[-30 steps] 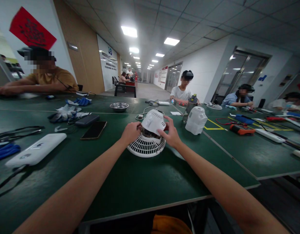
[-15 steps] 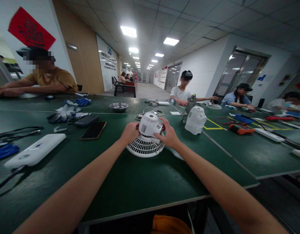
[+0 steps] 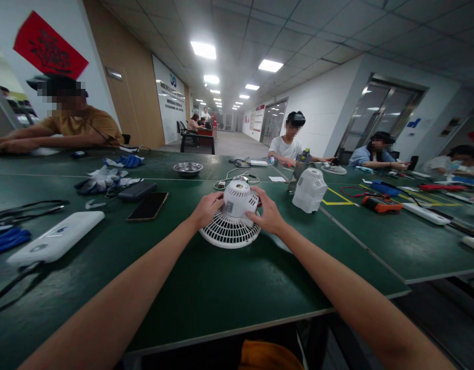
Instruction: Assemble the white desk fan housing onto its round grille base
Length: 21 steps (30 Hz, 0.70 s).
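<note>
A white fan motor housing [image 3: 240, 199] with vent slots and a printed square label sits between my hands. Beneath it lies a round white fan grille [image 3: 230, 237], face down on the green table. My left hand [image 3: 206, 209] grips the housing's left side, thumb and fingers pressed against it. From the right, my right hand [image 3: 268, 211] wraps the housing, thumb in front and fingers behind. A second white housing part [image 3: 310, 190] stands apart, to the right of my right hand. Behind the fan lies a pale cable [image 3: 253, 179].
Left on the table [image 3: 175, 288] are a phone [image 3: 147, 206], a dark power bank [image 3: 137, 191], gloves [image 3: 102, 181] and a white power bank [image 3: 59, 236]. A metal bowl [image 3: 187, 168] stands farther back. A bottle [image 3: 298, 172] and an orange meter [image 3: 382, 204] are rightward. Co-workers sit around.
The housing has come down slightly and straightened on the grille; the dark gap under it no longer shows. Both hands have kept their hold. A co-worker's hand at the right has shifted.
</note>
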### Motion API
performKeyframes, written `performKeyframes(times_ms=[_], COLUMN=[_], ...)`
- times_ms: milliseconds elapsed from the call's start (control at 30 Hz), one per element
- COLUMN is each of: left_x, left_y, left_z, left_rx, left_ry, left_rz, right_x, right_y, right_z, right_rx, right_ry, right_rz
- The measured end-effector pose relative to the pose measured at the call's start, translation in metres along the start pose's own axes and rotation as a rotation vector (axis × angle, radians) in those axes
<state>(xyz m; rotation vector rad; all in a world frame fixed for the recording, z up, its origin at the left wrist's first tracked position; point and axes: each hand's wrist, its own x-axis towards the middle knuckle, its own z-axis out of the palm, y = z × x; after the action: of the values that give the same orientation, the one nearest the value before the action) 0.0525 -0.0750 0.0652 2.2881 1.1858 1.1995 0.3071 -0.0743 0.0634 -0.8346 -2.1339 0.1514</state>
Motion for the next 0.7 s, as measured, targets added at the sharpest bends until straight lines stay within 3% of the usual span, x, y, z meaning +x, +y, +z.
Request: performKeyframes(times_ms=[167, 700], left_x=[-0.004, 0.007], left_y=[0.011, 0.005], left_z=[-0.004, -0.006], left_rx=[-0.083, 0.106], left_ry=[-0.123, -0.198], left_rz=[-0.039, 0.000], right_x=[0.000, 0.000], right_y=[-0.003, -0.003], right_z=[-0.001, -0.012], right_rx=[0.043, 0.143], right_ry=[-0.038, -0.159], right_rz=[0.052, 0.094])
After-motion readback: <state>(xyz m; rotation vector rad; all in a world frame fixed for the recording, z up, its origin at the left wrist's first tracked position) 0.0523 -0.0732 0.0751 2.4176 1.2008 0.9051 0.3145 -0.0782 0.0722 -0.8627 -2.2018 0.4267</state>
